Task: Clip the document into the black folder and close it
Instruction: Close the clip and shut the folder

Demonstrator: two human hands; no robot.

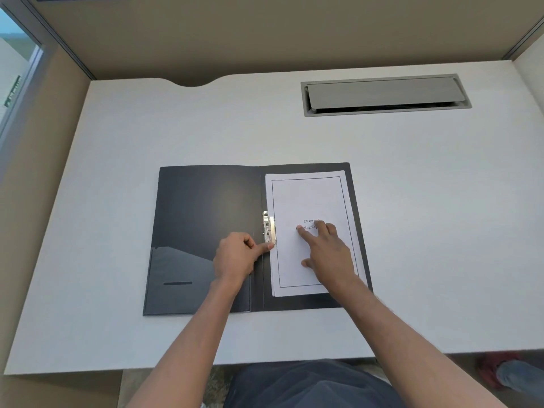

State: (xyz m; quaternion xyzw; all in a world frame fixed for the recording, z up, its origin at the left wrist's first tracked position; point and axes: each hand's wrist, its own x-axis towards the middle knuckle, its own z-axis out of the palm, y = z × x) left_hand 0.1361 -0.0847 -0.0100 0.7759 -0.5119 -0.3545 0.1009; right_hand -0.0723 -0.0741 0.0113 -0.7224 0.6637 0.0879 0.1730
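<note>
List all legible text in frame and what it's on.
"Chapt…" on the document, top line of its title, the end hidden by the right hand.
"…ning Exp…" on the line below, both ends covered by fingers.
Green sign behind the window, far left: too blurred to read.

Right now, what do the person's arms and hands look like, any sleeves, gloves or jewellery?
Both arms are bare from the bottom of the frame to the wrist, with no sleeves in view. The left hand and right hand wear no gloves, and no rings, watch or bracelet show. Dark trousers are visible below the desk edge.
</note>
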